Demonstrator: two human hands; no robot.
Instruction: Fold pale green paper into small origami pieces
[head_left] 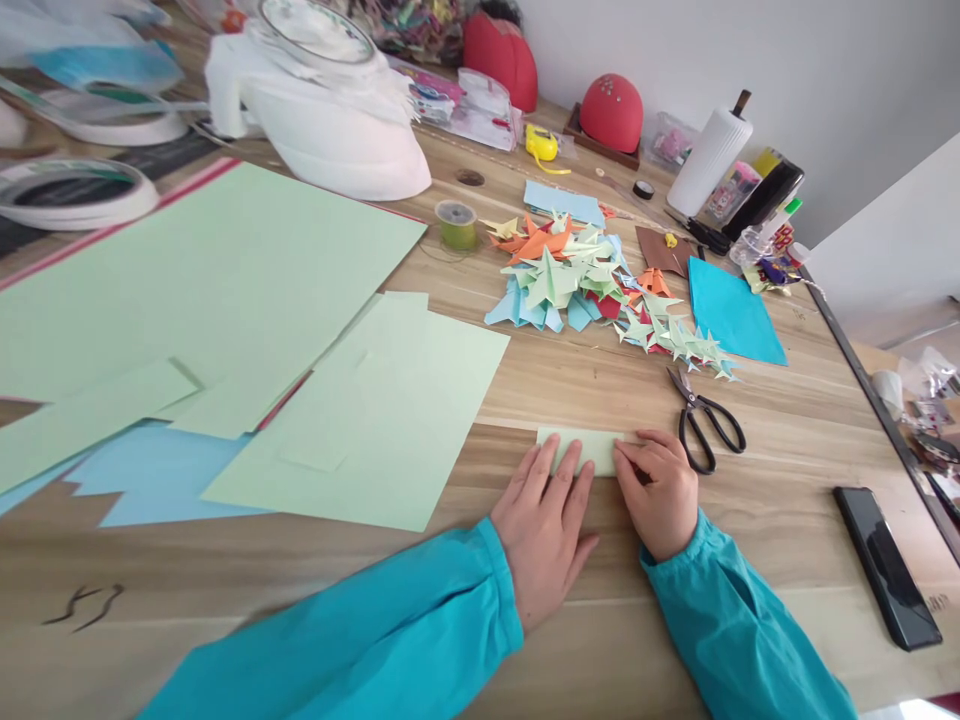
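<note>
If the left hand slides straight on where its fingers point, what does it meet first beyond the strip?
Beyond the strip, the left hand would probably meet the folded paper pile first; exactly where is hard to judge from one view.

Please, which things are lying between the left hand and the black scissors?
In the head view, the right hand lies there, and also the right part of the light green strip, whose end it touches.
</note>
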